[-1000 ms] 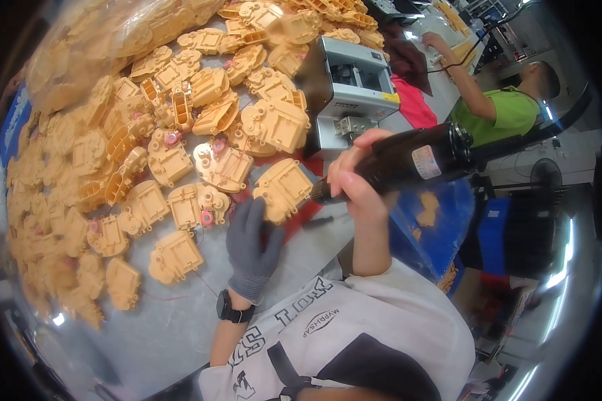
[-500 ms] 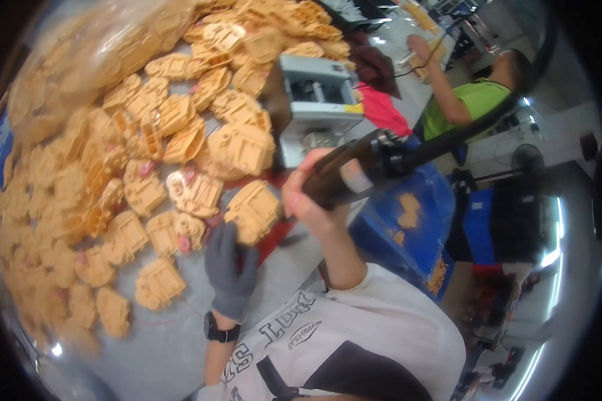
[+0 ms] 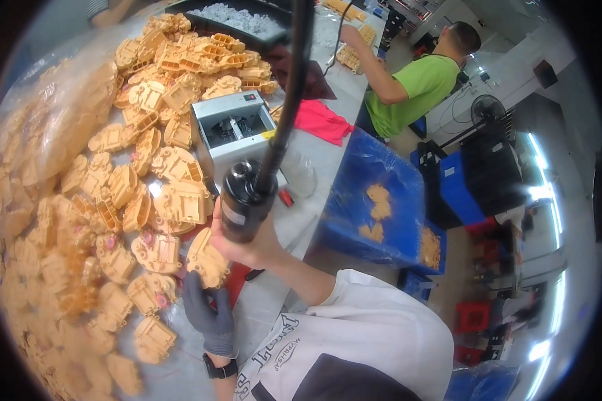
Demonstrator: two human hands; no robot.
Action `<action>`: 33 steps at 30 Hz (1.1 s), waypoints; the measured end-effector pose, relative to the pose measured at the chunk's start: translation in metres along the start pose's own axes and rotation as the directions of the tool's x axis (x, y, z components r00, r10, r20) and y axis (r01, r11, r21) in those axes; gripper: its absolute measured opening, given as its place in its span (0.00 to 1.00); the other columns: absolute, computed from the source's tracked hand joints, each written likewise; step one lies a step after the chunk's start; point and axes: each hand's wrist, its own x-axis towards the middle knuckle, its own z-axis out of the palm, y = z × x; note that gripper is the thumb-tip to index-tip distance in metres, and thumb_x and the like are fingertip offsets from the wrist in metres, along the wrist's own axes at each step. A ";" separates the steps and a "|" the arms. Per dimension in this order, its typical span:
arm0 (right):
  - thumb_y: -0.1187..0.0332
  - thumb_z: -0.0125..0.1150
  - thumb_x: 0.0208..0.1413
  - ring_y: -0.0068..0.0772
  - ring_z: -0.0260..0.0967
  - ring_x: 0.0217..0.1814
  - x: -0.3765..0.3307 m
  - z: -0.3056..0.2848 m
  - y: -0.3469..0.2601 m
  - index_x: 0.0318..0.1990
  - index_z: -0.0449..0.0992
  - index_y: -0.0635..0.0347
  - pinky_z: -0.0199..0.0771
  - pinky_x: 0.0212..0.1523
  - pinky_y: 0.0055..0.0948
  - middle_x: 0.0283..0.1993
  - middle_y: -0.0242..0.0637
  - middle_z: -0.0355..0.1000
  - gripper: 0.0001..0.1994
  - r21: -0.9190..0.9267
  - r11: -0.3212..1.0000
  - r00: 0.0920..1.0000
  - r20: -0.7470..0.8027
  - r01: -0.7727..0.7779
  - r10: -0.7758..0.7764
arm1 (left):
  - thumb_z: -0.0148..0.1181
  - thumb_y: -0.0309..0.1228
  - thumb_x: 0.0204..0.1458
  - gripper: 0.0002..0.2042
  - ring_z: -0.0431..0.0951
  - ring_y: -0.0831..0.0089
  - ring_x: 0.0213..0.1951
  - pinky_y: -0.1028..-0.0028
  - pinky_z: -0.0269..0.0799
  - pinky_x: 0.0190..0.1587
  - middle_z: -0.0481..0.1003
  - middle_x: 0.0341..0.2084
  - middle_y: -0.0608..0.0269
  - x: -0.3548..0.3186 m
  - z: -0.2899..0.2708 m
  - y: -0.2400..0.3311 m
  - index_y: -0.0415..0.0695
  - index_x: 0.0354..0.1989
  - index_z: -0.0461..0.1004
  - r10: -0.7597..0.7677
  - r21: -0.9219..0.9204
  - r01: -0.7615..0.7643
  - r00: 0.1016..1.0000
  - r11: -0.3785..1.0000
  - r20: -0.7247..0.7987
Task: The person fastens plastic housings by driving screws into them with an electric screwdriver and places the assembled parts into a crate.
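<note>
At the frame's centre, a black power screwdriver (image 3: 246,204) is gripped upright by the closed right hand (image 3: 251,244). Just below-left, a yellow plastic part (image 3: 207,260) is held by the gloved left hand (image 3: 207,311).

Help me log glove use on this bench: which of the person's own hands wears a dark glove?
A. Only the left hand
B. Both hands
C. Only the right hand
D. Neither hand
A: the left hand wears a dark grey glove and holds a tan plastic part, while the right hand is bare around the black electric screwdriver.
</note>
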 end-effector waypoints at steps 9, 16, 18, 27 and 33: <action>0.72 0.60 0.35 0.18 0.59 0.31 0.005 0.003 0.005 0.49 0.65 0.65 0.63 0.33 0.20 0.30 0.28 0.62 0.27 0.073 0.996 0.975 -0.220 0.051 -0.034 | 0.54 0.24 0.49 0.19 0.67 0.52 0.48 0.68 0.68 0.45 0.61 0.52 0.40 -0.010 0.007 0.004 0.39 0.51 0.62 0.353 0.279 -0.345 0.935 0.896 0.024; 0.75 0.59 0.39 0.17 0.60 0.25 -0.026 -0.024 -0.026 0.52 0.63 0.61 0.61 0.25 0.19 0.27 0.27 0.61 0.27 0.303 0.951 0.939 -0.341 0.068 0.042 | 0.57 0.28 0.49 0.21 0.66 0.50 0.51 0.65 0.65 0.50 0.60 0.54 0.40 -0.020 0.002 0.012 0.44 0.53 0.64 -0.169 -0.132 0.165 0.985 0.978 -0.022; 0.78 0.59 0.43 0.17 0.63 0.21 -0.030 -0.030 -0.042 0.49 0.63 0.65 0.62 0.23 0.19 0.23 0.28 0.64 0.22 0.335 0.939 0.932 -0.359 0.074 0.054 | 0.56 0.30 0.50 0.21 0.65 0.48 0.52 0.66 0.65 0.51 0.59 0.54 0.39 -0.018 -0.005 0.004 0.46 0.53 0.63 0.472 0.446 -0.470 0.874 0.762 0.115; 0.76 0.61 0.39 0.18 0.62 0.19 -0.038 -0.010 -0.035 0.36 0.65 0.63 0.62 0.20 0.20 0.21 0.28 0.64 0.15 0.346 0.938 0.951 -0.301 0.038 0.073 | 0.54 0.26 0.50 0.11 0.66 0.51 0.51 0.66 0.66 0.49 0.58 0.55 0.39 -0.016 -0.004 0.035 0.38 0.41 0.65 0.285 0.184 -0.277 0.958 0.943 -0.018; 0.75 0.62 0.39 0.17 0.63 0.20 -0.040 -0.002 -0.044 0.32 0.65 0.65 0.62 0.21 0.20 0.20 0.28 0.63 0.13 0.423 0.905 0.970 -0.200 -0.043 0.140 | 0.53 0.24 0.48 0.08 0.69 0.51 0.45 0.67 0.70 0.41 0.58 0.54 0.35 -0.015 -0.005 0.034 0.35 0.34 0.64 0.476 0.433 -0.471 0.873 0.769 0.105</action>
